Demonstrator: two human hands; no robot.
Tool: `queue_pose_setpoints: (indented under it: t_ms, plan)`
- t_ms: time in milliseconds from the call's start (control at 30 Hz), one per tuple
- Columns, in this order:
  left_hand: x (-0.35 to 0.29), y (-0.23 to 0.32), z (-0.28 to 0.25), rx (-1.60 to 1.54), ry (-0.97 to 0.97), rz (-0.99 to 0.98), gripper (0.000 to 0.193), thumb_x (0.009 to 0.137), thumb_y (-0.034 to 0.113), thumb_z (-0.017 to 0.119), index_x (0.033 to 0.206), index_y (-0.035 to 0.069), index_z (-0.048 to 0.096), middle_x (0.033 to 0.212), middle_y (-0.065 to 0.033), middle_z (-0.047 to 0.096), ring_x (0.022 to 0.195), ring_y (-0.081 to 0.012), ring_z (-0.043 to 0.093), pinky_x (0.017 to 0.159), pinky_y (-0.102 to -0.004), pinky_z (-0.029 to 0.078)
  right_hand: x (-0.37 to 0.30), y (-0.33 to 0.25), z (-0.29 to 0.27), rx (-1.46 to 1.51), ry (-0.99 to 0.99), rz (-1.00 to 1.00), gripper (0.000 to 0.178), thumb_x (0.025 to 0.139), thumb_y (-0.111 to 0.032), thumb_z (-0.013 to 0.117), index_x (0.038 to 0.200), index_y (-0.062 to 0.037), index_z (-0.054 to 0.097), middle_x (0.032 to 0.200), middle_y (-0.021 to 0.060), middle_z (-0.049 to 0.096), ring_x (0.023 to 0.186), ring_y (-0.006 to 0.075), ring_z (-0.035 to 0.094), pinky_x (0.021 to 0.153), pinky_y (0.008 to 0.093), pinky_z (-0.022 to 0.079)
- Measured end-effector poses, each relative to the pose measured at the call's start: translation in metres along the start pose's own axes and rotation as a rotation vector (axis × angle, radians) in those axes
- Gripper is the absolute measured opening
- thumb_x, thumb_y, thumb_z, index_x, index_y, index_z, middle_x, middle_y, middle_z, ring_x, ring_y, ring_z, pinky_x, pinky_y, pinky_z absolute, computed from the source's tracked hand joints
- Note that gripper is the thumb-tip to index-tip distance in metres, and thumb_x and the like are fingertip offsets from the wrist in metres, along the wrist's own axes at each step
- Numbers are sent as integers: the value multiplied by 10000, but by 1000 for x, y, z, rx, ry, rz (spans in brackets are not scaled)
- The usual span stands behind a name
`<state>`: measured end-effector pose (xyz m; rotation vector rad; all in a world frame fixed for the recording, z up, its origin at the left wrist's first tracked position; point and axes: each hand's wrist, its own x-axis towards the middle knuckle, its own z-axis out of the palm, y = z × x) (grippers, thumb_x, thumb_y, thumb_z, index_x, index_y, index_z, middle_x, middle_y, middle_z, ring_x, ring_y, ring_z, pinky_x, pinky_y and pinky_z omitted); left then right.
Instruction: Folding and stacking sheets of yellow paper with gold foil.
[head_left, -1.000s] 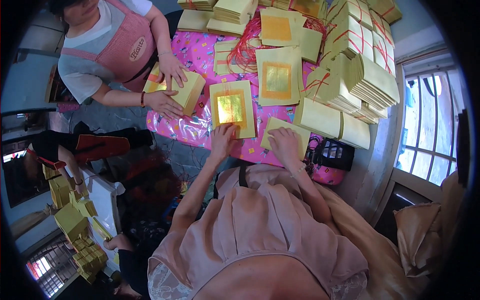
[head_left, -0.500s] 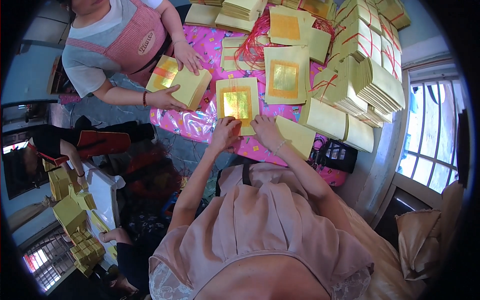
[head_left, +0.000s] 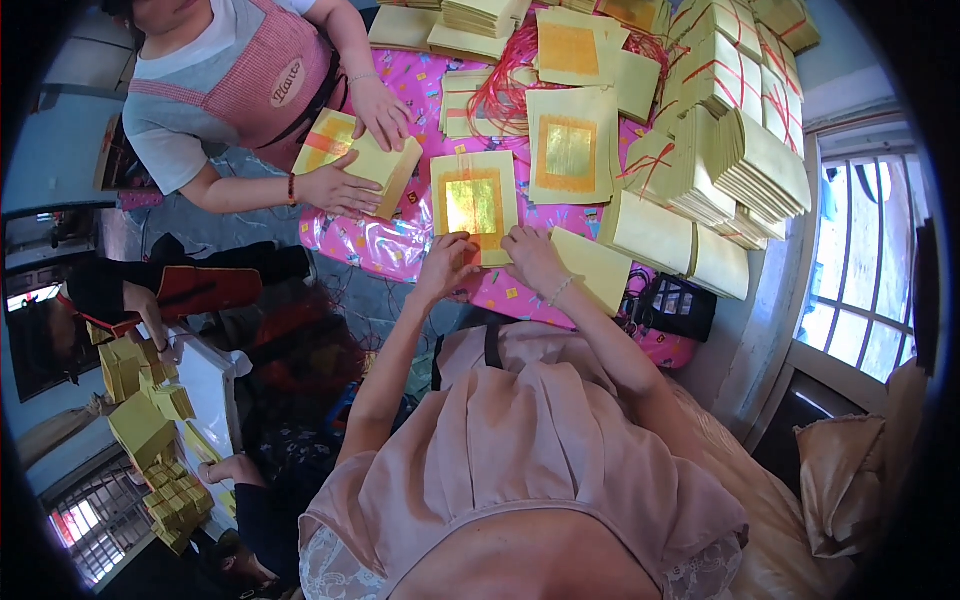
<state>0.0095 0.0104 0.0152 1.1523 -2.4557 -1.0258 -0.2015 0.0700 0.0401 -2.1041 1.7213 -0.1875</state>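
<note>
In front of me a pale yellow paper sheaf with a shiny gold foil square (head_left: 472, 203) and an orange border lies on the pink patterned tablecloth (head_left: 425, 245). A thin red strip crosses its top and its near edge. My left hand (head_left: 446, 266) has its fingers curled on the near left edge, beside the red strip. At the near right corner, my right hand (head_left: 537, 262) pinches the sheaf's edge; its thumb side is partly hidden. Under my right wrist lies a plain yellow sheaf (head_left: 597, 270). A second gold-foil sheaf (head_left: 570, 150) rests just beyond, to the right.
Tall stacks of yellow paper tied with red string (head_left: 735, 150) rise on the right. Loose red strings (head_left: 505, 85) lie at the back. Across the left corner, a co-worker's hands (head_left: 345, 185) press a thick yellow paper block (head_left: 400, 165). A black bag (head_left: 680, 305) sits at right.
My hands stay at the near edge of the sheaf with barely any shift. The co-worker's left-side hand has slid slightly over the top of the yellow block.
</note>
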Motion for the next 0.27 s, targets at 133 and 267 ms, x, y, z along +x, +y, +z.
queue_pose_setpoints:
  t_ms: [133,267]
  plan:
    - [-2,-10,1,-15,3,62,286,715,134,743,970,73,628,1205,-102,550,1073,-317,528,919,-397,437,-1,3,1,46,11,-26,291,701,-212,707,929,-75,590,971,93,540,1003,273,518,871,406,395]
    - [-3,-15,3,-50,-41,1,195,766,144,693,944,81,647,1222,-101,553,1115,-316,495,945,-397,418,1,6,6,96,-4,-14,273,710,-213,703,917,-76,591,970,90,544,1000,271,521,891,413,379]
